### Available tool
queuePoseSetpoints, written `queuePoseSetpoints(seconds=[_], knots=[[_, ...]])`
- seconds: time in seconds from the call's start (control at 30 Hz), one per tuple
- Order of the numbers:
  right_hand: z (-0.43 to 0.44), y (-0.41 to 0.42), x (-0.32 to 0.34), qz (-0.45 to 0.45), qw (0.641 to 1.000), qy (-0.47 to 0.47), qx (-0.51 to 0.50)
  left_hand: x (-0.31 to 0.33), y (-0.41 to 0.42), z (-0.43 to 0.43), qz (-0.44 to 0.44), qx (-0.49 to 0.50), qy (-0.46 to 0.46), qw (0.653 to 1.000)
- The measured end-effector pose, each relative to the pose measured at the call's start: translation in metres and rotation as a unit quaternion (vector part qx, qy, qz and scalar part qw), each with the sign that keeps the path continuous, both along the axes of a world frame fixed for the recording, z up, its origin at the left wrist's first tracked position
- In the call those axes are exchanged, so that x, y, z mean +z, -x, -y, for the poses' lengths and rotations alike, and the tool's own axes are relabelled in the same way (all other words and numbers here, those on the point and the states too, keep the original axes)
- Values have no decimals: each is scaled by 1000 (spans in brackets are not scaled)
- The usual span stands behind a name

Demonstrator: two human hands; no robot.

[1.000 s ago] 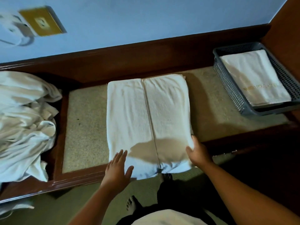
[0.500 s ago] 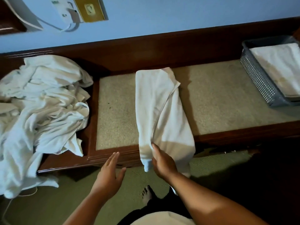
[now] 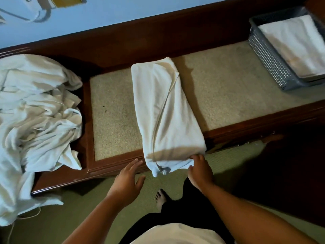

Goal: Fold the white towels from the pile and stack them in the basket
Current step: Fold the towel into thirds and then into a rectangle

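Since half a second ago the right hand (image 3: 200, 170) has shifted from the top of the folded towel (image 3: 163, 110) to its near right corner, thumb and fingers curled round the cloth, while the left hand (image 3: 128, 176) hovers open, fingers spread, just beside the near left corner. That towel lies as a long strip across the surface (image 3: 228, 88), its near end overhanging the front edge. Left of it sits the crumpled pile (image 3: 35, 111), and far right the grey basket (image 3: 267, 55) holds stacked towels (image 3: 295, 43).
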State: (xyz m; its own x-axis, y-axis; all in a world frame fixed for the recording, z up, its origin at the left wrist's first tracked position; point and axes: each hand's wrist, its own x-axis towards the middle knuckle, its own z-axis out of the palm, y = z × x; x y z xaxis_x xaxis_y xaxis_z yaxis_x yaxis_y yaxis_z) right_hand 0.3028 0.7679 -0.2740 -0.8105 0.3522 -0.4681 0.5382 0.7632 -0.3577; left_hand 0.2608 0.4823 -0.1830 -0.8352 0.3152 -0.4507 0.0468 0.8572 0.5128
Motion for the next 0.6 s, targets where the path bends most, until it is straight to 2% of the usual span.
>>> queuePoseSetpoints(seconds=[0.03,0.1,0.13,0.17,0.23,0.33,0.37,0.47,0.6], knots=[[-10,0,-8,43,999,-11,30,-1,3,-4,0,-17,5,1000],[-26,-1,-22,181,983,28,26,-3,8,-9,-1,-49,19,999],[-35,-2,-27,227,972,52,12,-4,12,-14,-1,-66,29,997],[-38,-3,-30,235,970,64,0,-5,14,-19,-1,-79,36,996],[-41,-1,-27,174,983,35,-37,-3,22,-30,-3,-89,44,995],[-45,1,-3,3,988,2,-151,-2,29,-49,-27,-109,46,993],[-47,2,2,-61,985,-5,-162,-2,31,-55,-34,-116,46,992],[-58,16,17,-188,978,-28,-85,-2,41,-77,-55,-129,41,989],[-79,66,38,-234,969,-21,81,-2,60,-104,-94,-106,52,989]])
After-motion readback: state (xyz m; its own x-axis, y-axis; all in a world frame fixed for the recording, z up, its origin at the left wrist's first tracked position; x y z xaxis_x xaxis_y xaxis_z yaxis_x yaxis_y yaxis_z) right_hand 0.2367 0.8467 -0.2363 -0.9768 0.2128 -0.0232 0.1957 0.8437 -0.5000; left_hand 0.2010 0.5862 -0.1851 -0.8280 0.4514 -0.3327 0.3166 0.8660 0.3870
